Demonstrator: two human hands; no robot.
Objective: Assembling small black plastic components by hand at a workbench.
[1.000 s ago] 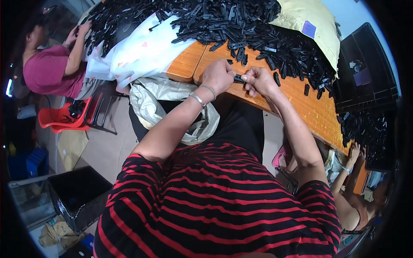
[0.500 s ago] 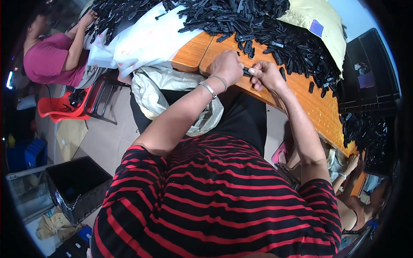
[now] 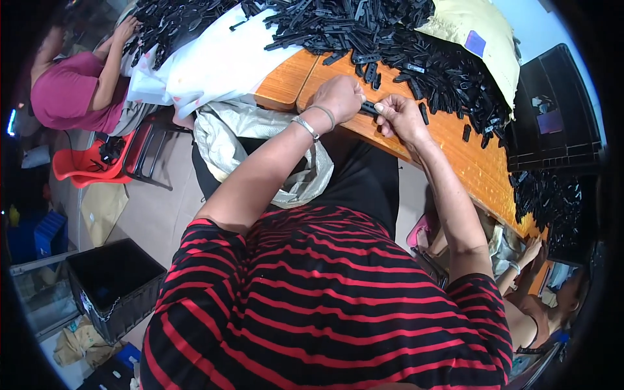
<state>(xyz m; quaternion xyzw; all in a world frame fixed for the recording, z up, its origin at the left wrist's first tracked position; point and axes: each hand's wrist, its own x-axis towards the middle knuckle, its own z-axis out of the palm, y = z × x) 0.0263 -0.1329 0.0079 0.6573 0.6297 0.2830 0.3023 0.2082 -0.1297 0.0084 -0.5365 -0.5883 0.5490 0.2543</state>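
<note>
Between my two hands, over the near edge of the wooden table (image 3: 448, 153), is a slim black plastic piece (image 3: 370, 108). My left hand (image 3: 340, 97) is closed at the piece's left end, knuckles up. At its other end my right hand (image 3: 398, 117) pinches it between thumb and fingers. What kind of part it is cannot be made out. Just beyond my hands lie a few loose black plastic pieces (image 3: 372, 77), in front of a large heap of similar black pieces (image 3: 351, 29).
A pale woven sack (image 3: 224, 133) hangs open at my lap, beside a white plastic sheet (image 3: 208, 55). A yellowish sack (image 3: 455, 23) lies at the back right. Co-workers sit at left and lower right. A black crate (image 3: 117, 286) and a red chair (image 3: 84, 162) stand left.
My hands stay together on the black piece, and more of it now shows between them. The whole view has shifted slightly.
</note>
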